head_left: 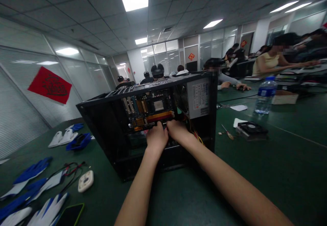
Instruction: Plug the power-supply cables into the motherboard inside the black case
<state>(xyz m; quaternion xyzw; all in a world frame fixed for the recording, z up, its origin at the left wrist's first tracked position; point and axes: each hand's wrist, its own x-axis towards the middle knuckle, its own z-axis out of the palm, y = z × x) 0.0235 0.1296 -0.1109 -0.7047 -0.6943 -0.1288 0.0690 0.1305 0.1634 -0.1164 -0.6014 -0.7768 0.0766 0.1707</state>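
An open black computer case (102,127) stands on the table, its open side facing me. Inside it are a motherboard (138,112) with a bare processor spot (158,105) and a silver power supply (198,98) at the upper right. Both my hands reach into the case just below the red and yellow memory slots (159,116). My left hand (156,136) is closed, fingers curled at the board's lower edge. Close beside it, my right hand (176,130) is closed too, near the coloured power cables (195,132). Whatever the fingertips grip is hidden.
Gloves (33,171), a blue tray (79,142), a white rounded object (86,181) and a phone (70,215) lie left. On the right are a screwdriver (228,132), a CPU cooler (251,130) and a water bottle (265,96). People sit at tables beyond.
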